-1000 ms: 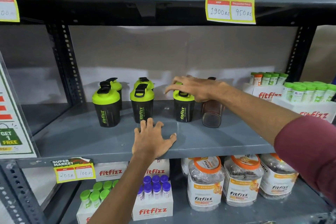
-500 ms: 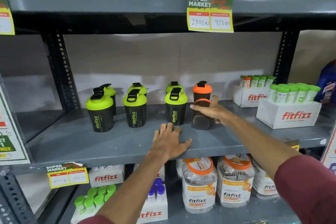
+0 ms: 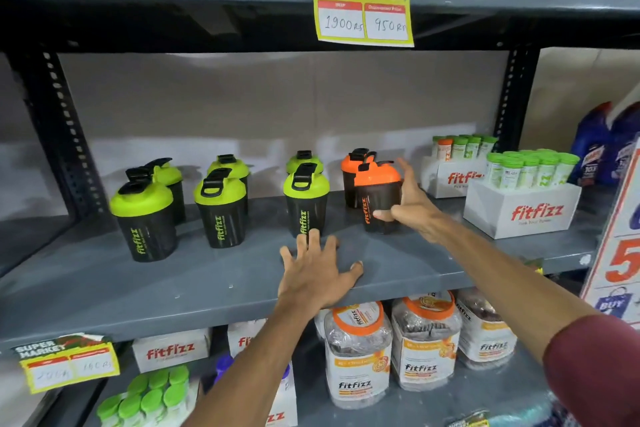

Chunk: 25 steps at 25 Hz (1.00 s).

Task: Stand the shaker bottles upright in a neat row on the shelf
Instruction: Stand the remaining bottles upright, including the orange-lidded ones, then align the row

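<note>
Grey steel shelf (image 3: 104, 288), head view: I count six green shakers (image 3: 221, 208) upright, in three front-and-back pairs. My right hand (image 3: 412, 204) clasps the front orange shaker (image 3: 377, 198), slightly tilted; another orange one (image 3: 349, 173) stands behind. My left hand (image 3: 318, 270) lies flat, fingers spread, at the shelf edge.

Grey metal shelf (image 3: 138, 291) holding upright green-lidded shaker bottles (image 3: 221, 208) left, orange-lidded shaker bottles (image 3: 375, 198) centre-right, white tube boxes (image 3: 519, 210) far right.

left hand (image 3: 317, 272): flat, fingers (image 3: 313, 241) spread | right hand (image 3: 412, 204): fingers curled, gripping
</note>
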Motion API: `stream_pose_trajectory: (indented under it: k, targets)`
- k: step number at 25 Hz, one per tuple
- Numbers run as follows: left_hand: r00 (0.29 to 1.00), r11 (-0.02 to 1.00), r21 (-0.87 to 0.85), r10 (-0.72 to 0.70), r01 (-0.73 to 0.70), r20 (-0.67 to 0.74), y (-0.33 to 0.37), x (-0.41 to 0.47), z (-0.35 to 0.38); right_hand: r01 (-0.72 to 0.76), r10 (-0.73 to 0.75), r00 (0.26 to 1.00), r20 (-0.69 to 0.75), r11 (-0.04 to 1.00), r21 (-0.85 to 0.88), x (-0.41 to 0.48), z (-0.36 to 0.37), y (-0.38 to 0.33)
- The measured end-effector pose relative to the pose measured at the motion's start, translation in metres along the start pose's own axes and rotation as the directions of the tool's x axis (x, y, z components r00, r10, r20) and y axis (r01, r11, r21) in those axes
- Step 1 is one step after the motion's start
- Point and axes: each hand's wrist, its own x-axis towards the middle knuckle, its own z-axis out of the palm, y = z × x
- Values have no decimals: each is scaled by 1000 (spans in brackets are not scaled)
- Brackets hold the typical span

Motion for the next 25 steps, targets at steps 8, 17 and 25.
stream_pose_trajectory:
  k: [8, 17, 25]
  targets:
    - [1000, 1000, -23, 1, -2, -20, 0, 0, 1, 51, -51, 992, 116, 999, 4, 2, 6, 27]
    - [999, 1000, 17, 0, 1, -54, -1, 0, 5, 118, -201, 922, -331, 960, -254, 8, -1, -46]
    - [996, 1000, 18, -5, 6, -83, -1, -1, 5, 90, -139, 983, -122, 936, -341, 20, 4, -69]
